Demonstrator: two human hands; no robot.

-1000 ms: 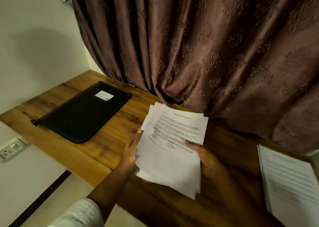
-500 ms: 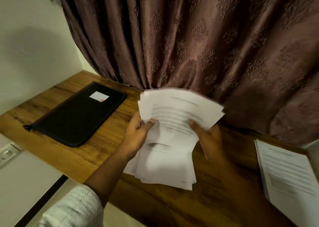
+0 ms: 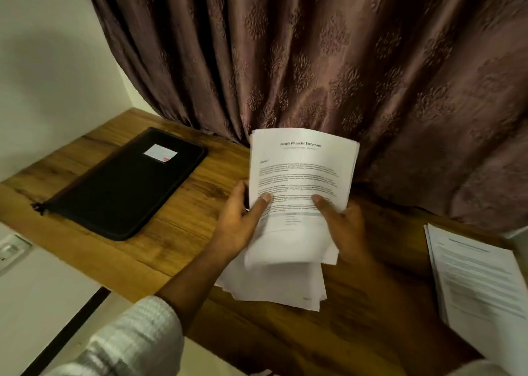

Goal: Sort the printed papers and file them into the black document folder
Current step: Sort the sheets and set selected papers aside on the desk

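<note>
The white printed papers [image 3: 300,175] are curving upright, both thumbs pressing their front, fingers [image 3: 350,209] clamping behind; the lower sheets are sagging.

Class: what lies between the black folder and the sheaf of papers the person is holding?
Head view: only bare wooden desk lies between the black folder and the sheaf, whose folder-side edge the left hand holds.

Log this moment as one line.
step: sorting | left hand: holds paper stack | right hand: holds same stack | black folder: flat on desk | second pile: desk, right
</note>
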